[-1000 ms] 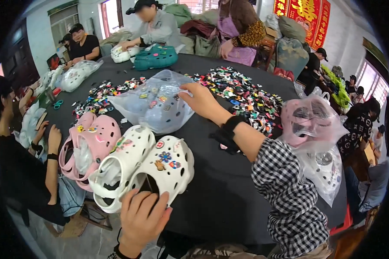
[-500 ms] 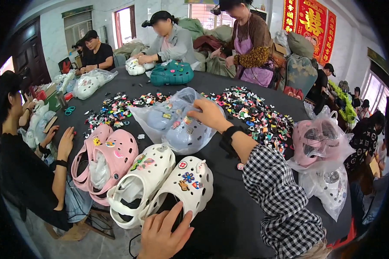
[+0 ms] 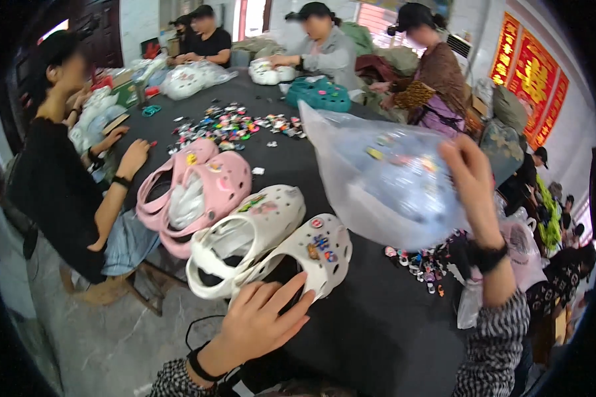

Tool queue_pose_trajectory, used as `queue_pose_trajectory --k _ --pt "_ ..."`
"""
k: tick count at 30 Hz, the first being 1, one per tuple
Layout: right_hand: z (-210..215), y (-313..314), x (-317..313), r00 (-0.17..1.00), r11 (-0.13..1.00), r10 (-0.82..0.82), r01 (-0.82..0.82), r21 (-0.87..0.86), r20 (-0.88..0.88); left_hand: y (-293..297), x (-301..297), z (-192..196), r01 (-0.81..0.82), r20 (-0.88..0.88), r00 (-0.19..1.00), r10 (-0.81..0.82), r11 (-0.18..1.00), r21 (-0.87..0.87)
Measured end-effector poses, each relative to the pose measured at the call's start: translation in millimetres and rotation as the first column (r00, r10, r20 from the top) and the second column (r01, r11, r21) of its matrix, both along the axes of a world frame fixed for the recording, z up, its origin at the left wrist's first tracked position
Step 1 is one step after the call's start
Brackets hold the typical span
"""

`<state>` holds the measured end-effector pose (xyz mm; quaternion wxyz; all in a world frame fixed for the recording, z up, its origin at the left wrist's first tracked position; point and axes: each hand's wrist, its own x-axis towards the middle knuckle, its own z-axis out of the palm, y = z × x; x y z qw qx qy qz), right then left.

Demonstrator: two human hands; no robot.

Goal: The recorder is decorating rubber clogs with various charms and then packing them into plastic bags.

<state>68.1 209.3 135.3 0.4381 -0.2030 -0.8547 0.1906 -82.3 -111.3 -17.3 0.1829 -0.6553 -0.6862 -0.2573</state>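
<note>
My right hand (image 3: 473,188) grips the right side of a clear plastic bag (image 3: 341,175) and holds it up above the table. Inside the bag is a pair of light blue clogs (image 3: 410,188) with small charms on them. Fingers outstretched, my left hand (image 3: 261,321) rests against the open back of a white clog (image 3: 324,264) decorated with several charms. A second white clog (image 3: 278,208) lies beside it on the left. Further left is a pair of pink clogs (image 3: 235,175) with charms, one stuffed with crumpled plastic.
A pile of loose charms (image 3: 225,126) spreads over the dark table (image 3: 371,331), with more charms (image 3: 427,268) below the raised bag. Teal clogs (image 3: 318,96) stand at the far side. Bagged pink clogs (image 3: 523,248) are at right. Co-workers sit or stand around the table.
My right hand has lifted the bagged blue clogs off the table and moved them right and nearer. My left hand stays at the white clog. The view has shifted.
</note>
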Motion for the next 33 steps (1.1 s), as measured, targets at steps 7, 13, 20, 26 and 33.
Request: queue_pose_trajectory --k 7,13,20,26,33 --pt "-31.5 -107.3 132.3 0.963 0.973 -0.21 0.189 -0.135 -0.167 0.5 2.4 4.8 0.108 0.015 0.994 -0.111 0.985 0.136" --pt "-54.0 -185.6 185.9 0.939 0.947 -0.31 0.29 -0.138 -0.152 -31.6 49.3 -1.9 0.474 0.775 0.466 -0.427 0.86 0.189" --pt "-97.0 -225.7 162.2 0.974 0.974 -0.221 0.218 0.065 0.046 -18.0 69.0 -3.9 0.496 0.971 -0.221 0.089 0.868 0.033" --pt "-119.2 -220.0 166.6 0.994 0.993 0.057 -0.046 -0.112 0.096 -23.5 59.9 -24.8 0.536 0.998 -0.046 0.042 0.844 -0.011" --pt "-99.6 -174.4 235.5 0.975 0.926 -0.201 0.22 -0.307 0.093 -20.4 60.3 -34.2 0.453 0.991 -0.129 0.019 0.89 0.042"
